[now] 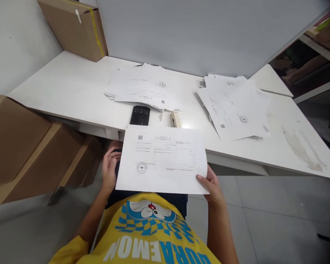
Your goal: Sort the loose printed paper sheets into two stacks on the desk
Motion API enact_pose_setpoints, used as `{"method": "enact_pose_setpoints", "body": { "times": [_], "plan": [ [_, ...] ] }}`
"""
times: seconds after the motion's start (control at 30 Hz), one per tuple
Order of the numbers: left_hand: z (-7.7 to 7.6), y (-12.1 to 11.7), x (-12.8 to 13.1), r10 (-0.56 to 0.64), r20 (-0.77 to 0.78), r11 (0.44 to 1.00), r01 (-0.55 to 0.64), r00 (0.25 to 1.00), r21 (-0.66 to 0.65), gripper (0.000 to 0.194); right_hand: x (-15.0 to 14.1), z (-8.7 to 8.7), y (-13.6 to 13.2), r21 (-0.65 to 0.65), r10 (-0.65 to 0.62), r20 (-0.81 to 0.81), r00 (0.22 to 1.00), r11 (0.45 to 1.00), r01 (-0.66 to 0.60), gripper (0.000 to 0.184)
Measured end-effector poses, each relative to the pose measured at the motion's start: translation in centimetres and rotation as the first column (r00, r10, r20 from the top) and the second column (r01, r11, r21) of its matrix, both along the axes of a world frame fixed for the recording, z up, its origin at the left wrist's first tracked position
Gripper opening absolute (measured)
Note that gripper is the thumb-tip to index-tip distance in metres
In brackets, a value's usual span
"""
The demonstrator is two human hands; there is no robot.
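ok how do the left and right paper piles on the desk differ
The left pile is neater; the right pile is splayed, its sheets at differing angles. The right pile reaches nearer the front edge of the desk than the left pile. Both are white printed sheets with round stamps.

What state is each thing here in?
Paper sheet: held, printed side up
Right hand: gripping the sheet
Left hand: curled beside the sheet
Left paper pile: loosely stacked
Right paper pile: fanned, untidy
Black device: lying flat
Beige stapler: set down
Cardboard box: standing, yellow-banded
Table: stained at right
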State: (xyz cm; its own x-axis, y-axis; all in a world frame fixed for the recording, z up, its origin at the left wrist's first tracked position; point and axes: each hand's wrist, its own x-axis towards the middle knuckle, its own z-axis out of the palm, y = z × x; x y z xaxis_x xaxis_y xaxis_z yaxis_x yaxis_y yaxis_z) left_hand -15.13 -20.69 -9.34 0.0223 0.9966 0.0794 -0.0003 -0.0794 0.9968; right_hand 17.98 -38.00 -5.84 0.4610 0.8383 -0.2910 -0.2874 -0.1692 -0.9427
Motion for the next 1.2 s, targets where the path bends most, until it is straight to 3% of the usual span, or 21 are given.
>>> {"method": "enact_pose_setpoints", "body": {
  "times": [0.1, 0.2, 0.3, 0.37, 0.53, 0.77, 1.03, 1.2],
  "plan": [
    [0.5, -1.0, 2.0, -0.114, 0.073, 0.986, 0.122, 0.991, -0.116, 0.056, 1.6, -0.1, -2.4, -0.03, -0.069, 0.054, 0.996, 0.997, 0.071, 0.073],
    [0.7, -1.8, 4.0, -0.258, 0.275, 0.913, 0.327, 0.926, -0.245, 0.056, 2.7, -0.4, -4.4, -0.048, -0.111, 0.095, 0.989, 0.992, 0.116, 0.074],
    [1.3, -2.5, 5.6, -0.341, 0.435, 0.839, 0.478, 0.833, -0.258, 0.059, 3.5, -0.4, -6.1, -0.074, -0.153, 0.134, 0.979, 0.984, 0.164, 0.073],
    [1.9, -2.8, 6.4, -0.378, 0.463, 0.8, 0.534, 0.802, -0.272, 0.061, 4.1, -0.2, -7.1, -0.09, -0.181, 0.164, 0.97, 0.976, 0.198, 0.072],
    [3.0, -3.3, 8.2, -0.478, 0.459, 0.733, 0.628, 0.749, -0.261, 0.055, 5.7, 0.1, -9.3, -0.121, -0.185, 0.249, 0.951, 0.968, 0.22, 0.068],
    [3.7, -3.5, 9.5, -0.549, 0.382, 0.749, 0.641, 0.743, -0.17, 0.041, 7.8, -0.1, -11.7, -0.162, -0.206, 0.271, 0.94, 0.953, 0.255, 0.068],
    [3.9, -3.2, 9.7, -0.631, 0.151, 0.765, 0.643, 0.761, -0.039, 0.044, 7.9, -0.6, -11.1, -0.032, -0.267, 0.264, 0.927, 0.958, 0.285, 0.062],
    [3.9, -2.8, 9.8, -0.649, 0.012, 0.761, 0.648, 0.761, 0.026, 0.045, 8.1, -1.1, -10.9, -0.015, -0.315, 0.276, 0.908, 0.943, 0.332, 0.059]
  ]
}}
